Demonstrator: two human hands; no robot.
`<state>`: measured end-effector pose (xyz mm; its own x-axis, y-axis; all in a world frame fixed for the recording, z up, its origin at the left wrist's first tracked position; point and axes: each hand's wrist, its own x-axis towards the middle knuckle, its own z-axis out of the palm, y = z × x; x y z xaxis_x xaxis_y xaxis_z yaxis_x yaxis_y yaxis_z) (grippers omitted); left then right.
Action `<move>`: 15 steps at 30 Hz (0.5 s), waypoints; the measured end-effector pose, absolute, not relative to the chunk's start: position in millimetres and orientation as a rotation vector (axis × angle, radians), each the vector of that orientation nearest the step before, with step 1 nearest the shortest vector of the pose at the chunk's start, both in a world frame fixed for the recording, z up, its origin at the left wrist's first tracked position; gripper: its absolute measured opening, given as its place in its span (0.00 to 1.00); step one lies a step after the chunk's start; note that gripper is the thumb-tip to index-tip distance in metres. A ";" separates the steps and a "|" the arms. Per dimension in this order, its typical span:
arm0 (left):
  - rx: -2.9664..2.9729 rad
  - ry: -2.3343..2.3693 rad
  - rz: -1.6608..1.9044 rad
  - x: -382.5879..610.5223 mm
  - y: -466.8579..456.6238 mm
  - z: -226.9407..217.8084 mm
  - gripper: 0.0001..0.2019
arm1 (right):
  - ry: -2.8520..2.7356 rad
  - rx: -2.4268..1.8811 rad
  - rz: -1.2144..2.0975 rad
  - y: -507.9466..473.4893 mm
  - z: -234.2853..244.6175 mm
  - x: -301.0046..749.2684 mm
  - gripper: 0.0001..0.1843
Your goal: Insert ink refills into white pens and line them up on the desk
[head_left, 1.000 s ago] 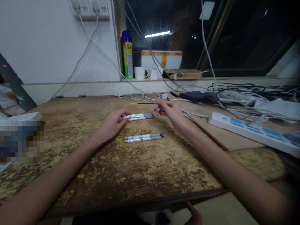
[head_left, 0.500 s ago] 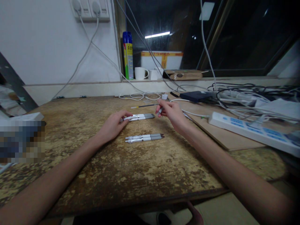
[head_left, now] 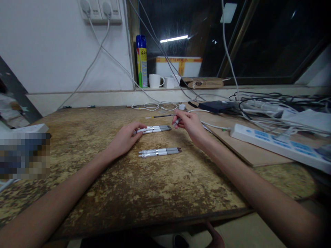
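My left hand [head_left: 126, 136] rests on the table with thumb and fingers closed around a white pen barrel [head_left: 141, 131]. It lies against the left end of a row of white-and-grey pens [head_left: 159, 128]. To the right of that row, my right hand [head_left: 187, 122] pinches a short grey pen piece [head_left: 177, 121]. A thin pen refill [head_left: 161, 116], dark with a yellowish end, points left from the right fingertips; whether they grip it I cannot tell. Two more pens [head_left: 160, 152], white and grey with dark tips, lie side by side nearer me.
A white power strip [head_left: 279, 144] and a thin board [head_left: 240, 148] lie at the right, with tangled cables [head_left: 271, 103] behind. A black box [head_left: 217, 106] sits at the back. A spray can [head_left: 141, 62] and white mug [head_left: 156, 81] stand on the sill.
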<state>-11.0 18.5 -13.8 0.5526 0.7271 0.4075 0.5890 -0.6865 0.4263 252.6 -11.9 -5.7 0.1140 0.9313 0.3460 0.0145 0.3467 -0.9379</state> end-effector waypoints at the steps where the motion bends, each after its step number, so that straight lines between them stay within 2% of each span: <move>1: 2.551 1.106 0.836 -10.9 18.5 -13.9 0.13 | -1.264 -0.985 0.879 -11.8 -5.6 252.5 0.22; 15: 2.547 1.118 0.826 -11.0 17.3 -12.9 0.14 | -1.318 -1.018 0.837 -9.1 -9.7 251.9 0.15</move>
<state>-11.0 17.3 -12.9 0.5475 0.7344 0.4012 0.5987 -0.6787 0.4253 251.9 -9.1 -9.7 0.0953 0.9279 0.3606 0.0681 0.3553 -0.9323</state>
